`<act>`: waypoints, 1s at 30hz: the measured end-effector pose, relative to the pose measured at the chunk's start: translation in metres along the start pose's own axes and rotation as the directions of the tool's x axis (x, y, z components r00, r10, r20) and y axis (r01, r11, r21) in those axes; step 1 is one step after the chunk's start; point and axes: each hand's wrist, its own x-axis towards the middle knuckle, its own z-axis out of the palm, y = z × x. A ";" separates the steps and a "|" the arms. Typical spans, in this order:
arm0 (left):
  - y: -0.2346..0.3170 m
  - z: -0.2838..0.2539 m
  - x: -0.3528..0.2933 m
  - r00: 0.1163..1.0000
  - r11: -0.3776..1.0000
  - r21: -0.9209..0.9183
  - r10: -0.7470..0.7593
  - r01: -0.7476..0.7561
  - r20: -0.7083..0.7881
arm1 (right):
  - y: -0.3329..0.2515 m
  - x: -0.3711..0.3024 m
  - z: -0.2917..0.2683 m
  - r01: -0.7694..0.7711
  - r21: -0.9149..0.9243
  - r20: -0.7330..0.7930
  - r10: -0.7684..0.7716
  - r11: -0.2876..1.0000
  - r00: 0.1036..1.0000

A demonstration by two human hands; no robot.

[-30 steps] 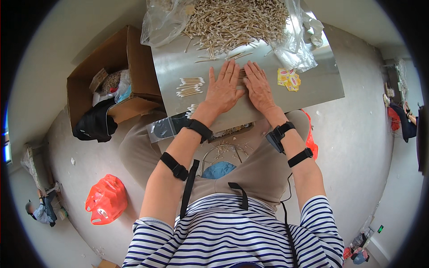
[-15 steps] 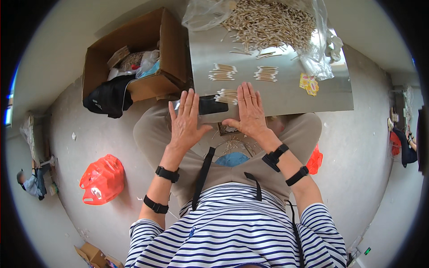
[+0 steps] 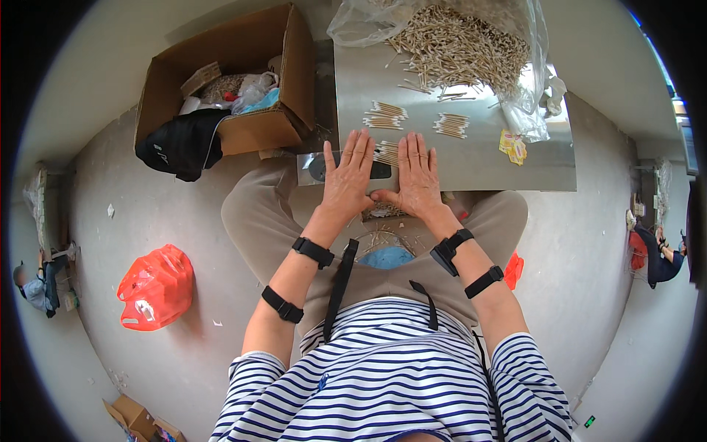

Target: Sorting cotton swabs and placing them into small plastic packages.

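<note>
Between my two flat hands lies a small bundle of cotton swabs (image 3: 387, 153) on the metal tabletop (image 3: 471, 163). My left hand (image 3: 347, 173) rests with fingers stretched at the bundle's left side, over a dark phone-like slab (image 3: 380, 171). On the other side my right hand (image 3: 417, 175) is also flat, its fingers along the swabs' right ends. The thumbs nearly meet below. Farther back sit two more sorted groups of swabs, a left group (image 3: 385, 116) and a right group (image 3: 451, 124). A big heap of loose swabs (image 3: 464, 48) fills the far part of the table.
Clear plastic (image 3: 526, 118) surrounds the heap, with yellow packets (image 3: 512, 147) near it. Left of the table stands a cardboard box (image 3: 298, 88) with a black cloth (image 3: 184, 147) over its edge. A red plastic bag (image 3: 157, 287) lies on the floor. Other people sit far off at both sides.
My left hand has moved right, closing in on the swab bundle, so the gap between my hands is narrower. The right hand stays flat beside the swabs. The whole view has shifted slightly.
</note>
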 end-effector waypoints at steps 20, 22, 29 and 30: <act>0.013 0.003 -0.025 0.996 0.996 0.053 -0.068 0.065 0.059 | -0.008 -0.007 0.001 0.129 0.115 -0.033 -0.126 0.985 0.991; 0.013 0.002 -0.024 0.996 0.996 0.076 -0.045 0.040 0.072 | -0.009 -0.007 0.001 0.127 0.120 -0.034 -0.124 0.985 0.992; 0.010 -0.001 -0.012 0.993 0.984 0.178 -0.024 0.002 0.119 | -0.008 -0.007 0.004 0.118 0.109 -0.035 -0.115 0.987 0.993; 0.009 -0.001 -0.010 0.994 0.979 0.206 -0.016 -0.007 0.112 | -0.008 -0.007 0.005 0.116 0.109 -0.032 -0.113 0.987 0.993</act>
